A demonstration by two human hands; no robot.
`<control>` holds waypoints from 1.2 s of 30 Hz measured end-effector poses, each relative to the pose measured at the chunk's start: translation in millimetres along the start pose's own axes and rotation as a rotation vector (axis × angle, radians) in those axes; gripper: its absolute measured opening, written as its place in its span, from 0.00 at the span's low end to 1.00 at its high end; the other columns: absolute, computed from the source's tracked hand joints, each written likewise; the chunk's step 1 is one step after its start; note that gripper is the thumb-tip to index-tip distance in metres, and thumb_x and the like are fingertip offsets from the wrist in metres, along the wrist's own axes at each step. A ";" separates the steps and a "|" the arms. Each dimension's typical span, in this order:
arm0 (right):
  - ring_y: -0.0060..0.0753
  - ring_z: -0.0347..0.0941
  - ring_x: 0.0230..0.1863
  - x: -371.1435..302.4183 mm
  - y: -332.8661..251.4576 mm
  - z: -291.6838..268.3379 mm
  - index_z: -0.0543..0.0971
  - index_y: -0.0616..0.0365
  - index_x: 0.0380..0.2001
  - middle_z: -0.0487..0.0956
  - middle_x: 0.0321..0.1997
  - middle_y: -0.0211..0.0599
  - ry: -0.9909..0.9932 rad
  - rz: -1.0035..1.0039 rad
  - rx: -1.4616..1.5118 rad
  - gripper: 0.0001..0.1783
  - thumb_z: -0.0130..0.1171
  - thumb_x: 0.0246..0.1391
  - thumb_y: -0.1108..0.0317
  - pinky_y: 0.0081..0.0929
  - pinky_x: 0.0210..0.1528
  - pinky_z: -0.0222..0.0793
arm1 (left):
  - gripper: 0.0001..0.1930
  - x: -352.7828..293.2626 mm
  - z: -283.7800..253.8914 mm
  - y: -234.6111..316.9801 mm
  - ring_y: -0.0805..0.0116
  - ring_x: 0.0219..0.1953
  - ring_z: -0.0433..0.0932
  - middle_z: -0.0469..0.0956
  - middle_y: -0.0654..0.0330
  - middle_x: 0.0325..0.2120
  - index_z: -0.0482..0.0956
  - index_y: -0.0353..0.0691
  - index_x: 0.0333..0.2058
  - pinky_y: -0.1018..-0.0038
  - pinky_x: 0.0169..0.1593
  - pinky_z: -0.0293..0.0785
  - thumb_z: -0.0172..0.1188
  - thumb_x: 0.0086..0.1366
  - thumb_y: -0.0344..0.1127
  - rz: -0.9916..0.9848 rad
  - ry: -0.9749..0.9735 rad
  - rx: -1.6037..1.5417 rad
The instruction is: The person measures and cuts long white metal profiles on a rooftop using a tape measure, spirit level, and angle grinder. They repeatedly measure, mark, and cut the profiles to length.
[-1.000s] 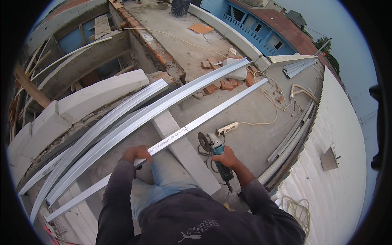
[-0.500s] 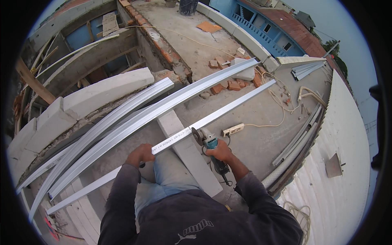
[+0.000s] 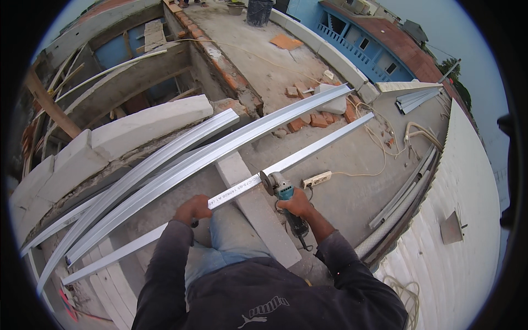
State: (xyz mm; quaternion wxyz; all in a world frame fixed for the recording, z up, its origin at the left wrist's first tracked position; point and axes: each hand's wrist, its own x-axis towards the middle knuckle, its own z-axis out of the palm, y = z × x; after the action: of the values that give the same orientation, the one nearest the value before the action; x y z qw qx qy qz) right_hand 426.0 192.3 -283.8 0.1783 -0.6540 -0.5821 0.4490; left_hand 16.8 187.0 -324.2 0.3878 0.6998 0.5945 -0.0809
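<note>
A silver metal channel (image 3: 324, 144) runs diagonally in front of me, lying across a long pale block (image 3: 269, 234). My left hand (image 3: 191, 210) is closed around the channel; a small dark thing shows below its fingers, too hidden to name. In my right hand (image 3: 297, 202) is a teal and black angle grinder (image 3: 284, 191), gripped by its body. Its disc stands upright at the channel's near side, just over the block, and appears to touch the metal. The grinder's cord hangs down by its rear end.
More long metal channels (image 3: 220, 144) lie to the left, beside a low pale block wall (image 3: 148, 124). Beyond the grinder are a power strip (image 3: 317, 179) and broken bricks (image 3: 319, 120). Pipes (image 3: 404, 190) line the right edge by a corrugated sheet (image 3: 429, 236). Far left is a deep opening with beams.
The whole view has shifted slightly. My hands keep their grips, and the grinder's disc stays at about the same spot on the channel.
</note>
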 end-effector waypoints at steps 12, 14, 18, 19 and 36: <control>0.40 0.84 0.39 -26.7 9.0 -4.6 0.85 0.64 0.40 0.87 0.39 0.46 -0.028 0.093 -0.057 0.25 0.77 0.38 0.61 0.36 0.45 0.79 | 0.28 0.7 -3.6 0.0 0.45 0.50 0.86 0.86 0.41 0.44 0.86 0.37 0.50 0.56 0.55 0.82 0.72 0.49 0.40 -0.014 -0.018 0.014; 0.38 0.84 0.38 -41.0 17.1 -7.0 0.85 0.64 0.40 0.87 0.39 0.44 -0.047 0.121 0.037 0.25 0.77 0.38 0.62 0.36 0.44 0.79 | 0.34 -7.1 -3.2 7.3 0.46 0.50 0.86 0.86 0.44 0.46 0.82 0.40 0.58 0.56 0.53 0.82 0.73 0.48 0.40 -0.017 0.096 0.054; 0.34 0.82 0.36 -61.2 33.8 -5.3 0.84 0.64 0.41 0.86 0.37 0.41 0.008 0.132 0.187 0.25 0.77 0.39 0.63 0.35 0.43 0.78 | 0.49 -35.0 37.8 40.7 0.50 0.49 0.82 0.80 0.52 0.53 0.68 0.51 0.71 0.55 0.49 0.80 0.78 0.47 0.42 0.026 0.707 0.353; 0.34 0.82 0.36 -62.5 35.3 -4.1 0.84 0.63 0.42 0.86 0.37 0.40 0.012 0.135 0.227 0.25 0.76 0.39 0.63 0.34 0.43 0.78 | 0.53 -39.8 47.3 46.0 0.51 0.49 0.81 0.78 0.54 0.55 0.64 0.53 0.73 0.55 0.49 0.79 0.79 0.47 0.44 0.066 0.877 0.466; 0.30 0.81 0.36 -40.1 11.5 -8.1 0.84 0.62 0.41 0.86 0.36 0.36 0.013 0.118 0.224 0.23 0.76 0.40 0.65 0.32 0.43 0.77 | 0.52 -3.2 -7.8 7.3 0.42 0.50 0.83 0.80 0.48 0.50 0.67 0.45 0.65 0.50 0.51 0.81 0.81 0.42 0.51 0.058 0.349 0.247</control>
State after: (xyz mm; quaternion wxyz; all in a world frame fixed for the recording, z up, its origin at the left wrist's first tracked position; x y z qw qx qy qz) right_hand 442.6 154.7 -273.0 0.2274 -0.6658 -0.4878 0.5169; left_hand 19.6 189.6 -313.7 0.1925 0.7621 0.6179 -0.0196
